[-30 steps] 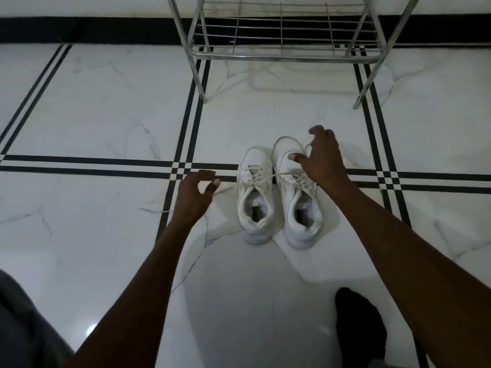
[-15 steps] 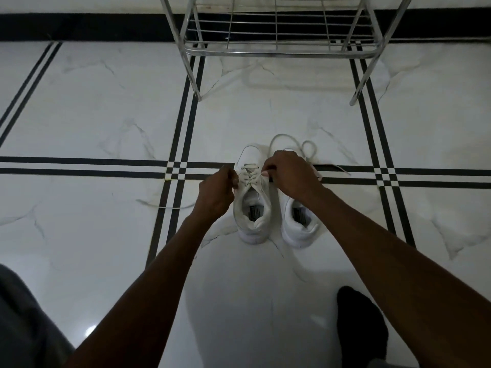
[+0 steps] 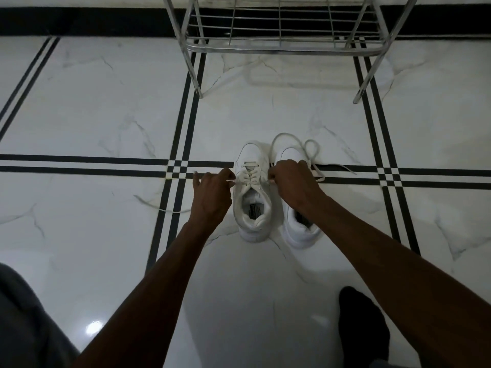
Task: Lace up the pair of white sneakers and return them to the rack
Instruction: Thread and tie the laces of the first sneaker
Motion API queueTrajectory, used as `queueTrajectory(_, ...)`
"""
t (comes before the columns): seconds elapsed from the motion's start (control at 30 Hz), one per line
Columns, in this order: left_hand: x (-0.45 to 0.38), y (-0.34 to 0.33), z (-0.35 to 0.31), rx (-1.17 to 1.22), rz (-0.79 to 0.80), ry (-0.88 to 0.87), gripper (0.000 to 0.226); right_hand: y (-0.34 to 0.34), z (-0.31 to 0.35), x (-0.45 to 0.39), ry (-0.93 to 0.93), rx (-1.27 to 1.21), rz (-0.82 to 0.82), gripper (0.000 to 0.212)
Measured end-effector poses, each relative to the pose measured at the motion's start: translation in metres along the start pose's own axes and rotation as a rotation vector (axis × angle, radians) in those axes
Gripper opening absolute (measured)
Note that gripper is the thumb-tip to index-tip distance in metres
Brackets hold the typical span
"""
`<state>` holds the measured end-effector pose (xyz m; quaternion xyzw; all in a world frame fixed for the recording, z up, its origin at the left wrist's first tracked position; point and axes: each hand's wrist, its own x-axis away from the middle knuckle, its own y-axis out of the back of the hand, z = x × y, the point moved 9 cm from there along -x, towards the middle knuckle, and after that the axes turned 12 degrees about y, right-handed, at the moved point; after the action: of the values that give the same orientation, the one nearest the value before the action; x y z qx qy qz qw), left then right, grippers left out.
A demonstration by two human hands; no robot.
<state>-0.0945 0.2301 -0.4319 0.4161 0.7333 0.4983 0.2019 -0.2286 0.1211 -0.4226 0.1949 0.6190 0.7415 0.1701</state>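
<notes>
Two white sneakers stand side by side on the marble floor, toes pointing away from me. The left sneaker (image 3: 252, 208) has its lace crossed through the eyelets. My left hand (image 3: 212, 197) pinches the lace end at that shoe's left side. My right hand (image 3: 292, 184) pinches the other end at its right side and lies over the front of the right sneaker (image 3: 300, 227). A loose white lace (image 3: 305, 147) loops on the floor past the right sneaker's toe. Another lace strand (image 3: 159, 207) trails on the floor to the left.
A metal wire shoe rack (image 3: 281, 46) stands straight ahead beyond the sneakers, its legs on the floor. My dark-socked foot (image 3: 364, 328) rests at the lower right. A grey-clad knee (image 3: 24, 322) fills the lower left corner. Black stripes cross the white tiles.
Both hands have come in from wide apart to the left sneaker's top eyelets. The right hand dropped the long lace loop, which now lies past the right shoe's toe.
</notes>
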Motion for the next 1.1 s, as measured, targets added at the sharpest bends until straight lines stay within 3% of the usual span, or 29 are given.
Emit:
queueTrajectory(0.13, 0.003, 0.001, -0.001, 0.302, 0.066, 0.076, 0.016, -0.001, 0.006, 0.001, 0.025, -0.206, 0.03, 0.026)
queueTrajectory(0.3, 0.003, 0.0, 0.005, 0.307, 0.042, 0.134, 0.008, 0.007, 0.01, -0.005, 0.041, -0.141, 0.007, 0.019)
queueTrajectory(0.47, 0.009, -0.003, 0.007, 0.343, 0.052, 0.134, 0.022, -0.007, 0.005, 0.002, -0.028, -0.098, 0.038, 0.019)
queueTrajectory(0.57, 0.005, -0.005, 0.015, 0.391, 0.097, 0.158, 0.012, -0.009, 0.008, 0.0, -0.013, -0.093, 0.077, 0.017)
queueTrajectory(0.67, -0.003, -0.005, 0.022, 0.445, 0.222, 0.172, 0.016, -0.012, 0.0, -0.003, -0.042, -0.259, 0.141, 0.016)
queueTrajectory(0.8, -0.006, 0.004, 0.012, 0.877, 0.379, 0.305, 0.036, 0.009, -0.014, -0.01, -0.092, -0.416, 0.064, 0.039)
queueTrajectory(0.87, -0.01, 0.009, 0.0, 1.099, 0.411, 0.332, 0.043, 0.019, -0.021, -0.013, -0.215, -0.598, 0.049, 0.047)
queueTrajectory(0.93, -0.016, 0.012, -0.012, 1.192, 0.431, 0.337, 0.05, 0.022, -0.021, -0.016, -0.338, -0.982, 0.008, 0.045)
queueTrajectory(1.03, -0.022, 0.013, -0.023, 1.111, 0.406, 0.327, 0.035, 0.019, -0.011, -0.021, -0.387, -1.488, -0.068, 0.038)
queueTrajectory(1.1, -0.024, 0.01, -0.025, 1.072, 0.378, 0.326, 0.026, 0.015, -0.007, -0.02, -0.395, -1.586, -0.114, 0.031)
